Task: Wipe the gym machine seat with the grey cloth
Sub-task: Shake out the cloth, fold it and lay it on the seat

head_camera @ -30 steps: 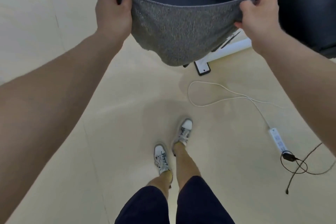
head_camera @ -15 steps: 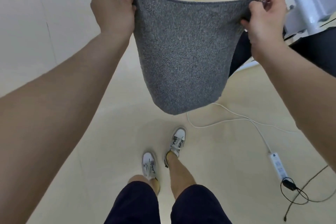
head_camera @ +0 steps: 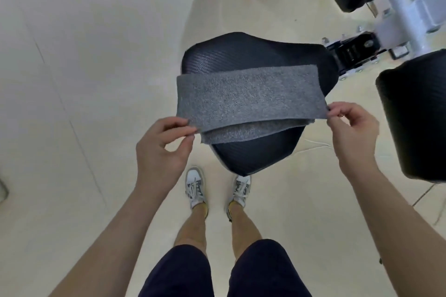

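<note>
- The flat grey knitted cloth, hanging open 0.5 s ago, now lies folded in 2 layers over the black padded gym machine seat.
- Left hand and right hand each pinch 1 near corner in a fingertip grip; wiping looks ready to begin.

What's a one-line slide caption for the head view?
Left hand and right hand pinch the near corners of a folded grey cloth over the black seat.

Pale floor all around. White trainers planted side by side, dark shorts above bare legs. Black pads on the right, near a white metal frame. White cable on the floor.
</note>
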The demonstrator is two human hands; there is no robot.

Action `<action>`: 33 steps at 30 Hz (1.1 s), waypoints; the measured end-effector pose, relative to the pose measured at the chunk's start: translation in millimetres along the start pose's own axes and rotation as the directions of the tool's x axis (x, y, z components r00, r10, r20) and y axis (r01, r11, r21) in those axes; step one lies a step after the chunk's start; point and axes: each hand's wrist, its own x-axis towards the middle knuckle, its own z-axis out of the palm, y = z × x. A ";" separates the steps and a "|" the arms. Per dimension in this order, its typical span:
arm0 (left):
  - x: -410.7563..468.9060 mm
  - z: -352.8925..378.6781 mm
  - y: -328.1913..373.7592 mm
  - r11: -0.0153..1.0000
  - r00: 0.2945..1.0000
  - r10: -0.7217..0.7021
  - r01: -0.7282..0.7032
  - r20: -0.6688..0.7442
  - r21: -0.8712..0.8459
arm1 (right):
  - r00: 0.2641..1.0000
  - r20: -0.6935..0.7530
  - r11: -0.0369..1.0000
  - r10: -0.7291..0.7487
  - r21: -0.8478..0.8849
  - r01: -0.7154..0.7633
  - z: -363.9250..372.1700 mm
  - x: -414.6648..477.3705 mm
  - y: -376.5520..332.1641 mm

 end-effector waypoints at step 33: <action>38.2 10.1 36.7 0.814 0.844 -0.468 0.527 0.264 -0.242 | 0.841 0.138 0.738 0.523 0.420 -0.528 -8.7 -2.2 -47.4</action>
